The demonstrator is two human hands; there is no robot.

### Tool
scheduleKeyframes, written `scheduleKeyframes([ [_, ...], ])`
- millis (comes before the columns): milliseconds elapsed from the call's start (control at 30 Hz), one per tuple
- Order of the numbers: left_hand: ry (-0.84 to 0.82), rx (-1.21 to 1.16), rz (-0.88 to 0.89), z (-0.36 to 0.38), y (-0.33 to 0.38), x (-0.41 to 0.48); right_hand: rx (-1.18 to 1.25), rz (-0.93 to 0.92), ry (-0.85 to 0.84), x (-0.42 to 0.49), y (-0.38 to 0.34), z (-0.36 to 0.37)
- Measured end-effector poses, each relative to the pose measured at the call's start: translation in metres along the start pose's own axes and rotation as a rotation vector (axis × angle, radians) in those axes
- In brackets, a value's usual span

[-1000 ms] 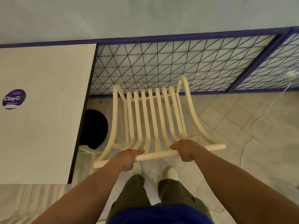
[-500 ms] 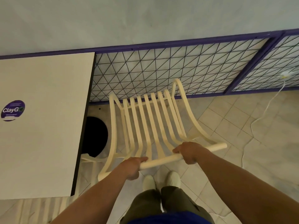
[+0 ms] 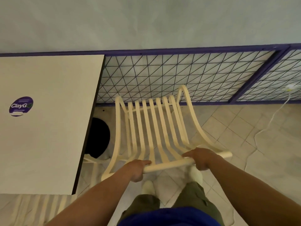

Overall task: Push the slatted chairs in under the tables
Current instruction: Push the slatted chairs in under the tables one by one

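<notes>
A cream slatted chair [image 3: 156, 131] stands on the tiled floor in the middle of the view, its seat pointing toward the mesh fence. My left hand [image 3: 138, 168] and my right hand [image 3: 202, 158] both grip the round top rail of its backrest. The white table [image 3: 45, 121] with a purple round sticker lies to the left, and the chair sits beside its right edge, not under it. Slats of another cream chair [image 3: 40, 207] show at the bottom left, below the table's near edge.
A purple-framed wire mesh fence [image 3: 171, 79] runs along the back, just beyond the chair. The table's black round base [image 3: 97, 137] sits on the floor by the chair's left side. A white cable [image 3: 273, 118] trails over the tiles at right.
Both hands keep their grip on the top rail. The chair has turned a little and shifted slightly forward, and my feet have stepped, the right foot now ahead.
</notes>
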State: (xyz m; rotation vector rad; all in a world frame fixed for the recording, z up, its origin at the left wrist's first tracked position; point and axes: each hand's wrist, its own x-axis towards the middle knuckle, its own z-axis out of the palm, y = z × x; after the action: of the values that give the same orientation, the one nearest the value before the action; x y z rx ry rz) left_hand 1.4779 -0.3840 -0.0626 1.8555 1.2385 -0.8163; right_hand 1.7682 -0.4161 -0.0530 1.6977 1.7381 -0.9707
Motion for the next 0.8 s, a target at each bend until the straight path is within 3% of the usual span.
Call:
scheduleKeyframes([
  [433, 0.112, -0.005, -0.139, 0.013, 0.005, -0.001, -0.086, -0.22, -0.072, 0.009, 0.011, -0.008],
  [800, 0.142, -0.118, -0.176, 0.027, 0.023, -0.001, -0.161, -0.239, -0.069, 0.018, 0.025, -0.029],
])
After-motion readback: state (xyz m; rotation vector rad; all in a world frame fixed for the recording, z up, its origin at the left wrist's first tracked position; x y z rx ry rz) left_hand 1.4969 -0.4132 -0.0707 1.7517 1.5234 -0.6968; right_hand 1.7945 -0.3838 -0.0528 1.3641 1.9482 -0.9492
